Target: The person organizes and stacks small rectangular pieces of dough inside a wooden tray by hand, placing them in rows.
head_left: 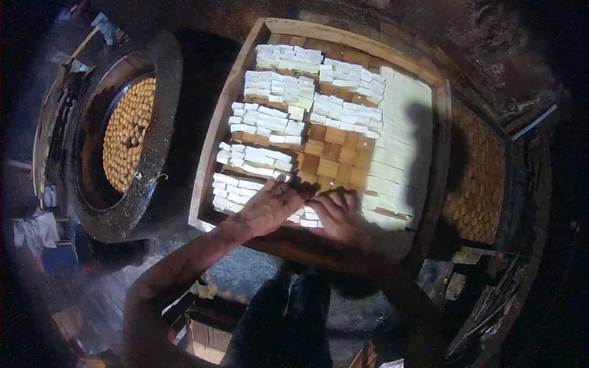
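Note:
White strips that look like cut tofu lie in stacked rows in a wooden-framed tray with a woven bottom. My left hand reaches over the near rows, its fingers curled at the edge of the bare weave. Close beside it my right hand is bent with its fingers together, pointing inward. A few white pieces show just below, between the two hands. Whatever the fingertips hold, if anything, is hidden. Right of my right hand runs a flat pale slab, scored into strips and partly in shadow.
A large dark wok at the left holds many golden-brown pieces. Another rack of brown pieces sits beyond the tray's right side. Crumpled pale cloth or plastic lies at the far left. Bundled sticks are at the lower right.

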